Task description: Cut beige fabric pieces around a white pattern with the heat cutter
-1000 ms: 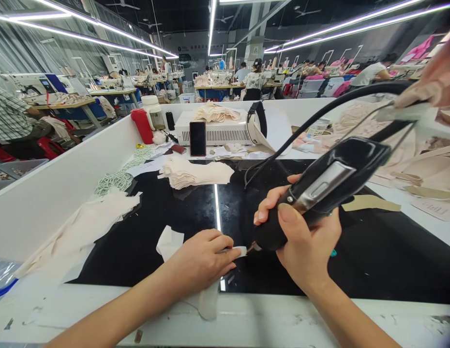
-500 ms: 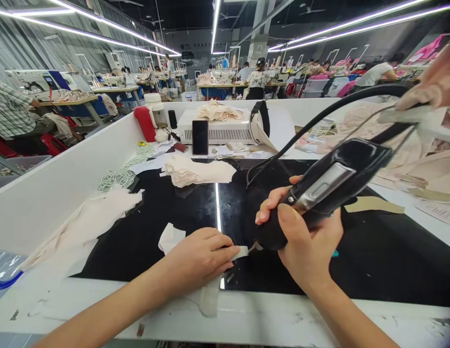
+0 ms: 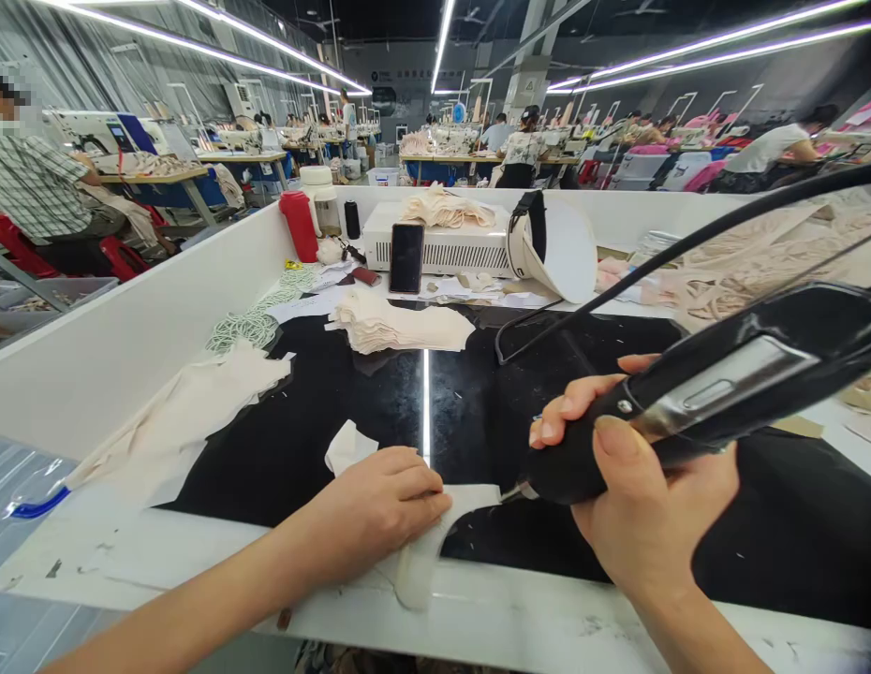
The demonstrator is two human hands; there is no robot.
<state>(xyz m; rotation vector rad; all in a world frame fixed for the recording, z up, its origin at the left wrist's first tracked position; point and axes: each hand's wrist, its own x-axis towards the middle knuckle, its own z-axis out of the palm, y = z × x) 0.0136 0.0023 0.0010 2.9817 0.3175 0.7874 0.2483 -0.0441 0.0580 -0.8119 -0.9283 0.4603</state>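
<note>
My left hand (image 3: 379, 510) lies palm down on a pale fabric piece (image 3: 470, 496), its fingers flat and bearing on the cloth. A narrow part of that piece hangs toward the front edge of the table. In my right hand (image 3: 653, 505) is a black corded hand tool (image 3: 716, 384) with a silver panel, my fingers wrapped round its front end. The tool's thin metal tip is at the right end of the fabric, touching or very close. Just beyond my left hand lies a small white cloth scrap (image 3: 349, 447).
A stack of cream fabric pieces (image 3: 407, 323) lies on the black board (image 3: 506, 412). Behind are a phone (image 3: 406, 257), a white vented box (image 3: 450, 257) and a visor (image 3: 568, 248). Green cord (image 3: 243, 329) and more fabric (image 3: 189, 421) lie left. The tool's cable (image 3: 660, 257) arches right.
My right hand and the tool have moved right and lower in view. More of the fabric piece shows beside my left hand. A blurred hand at the upper right is gone from view.
</note>
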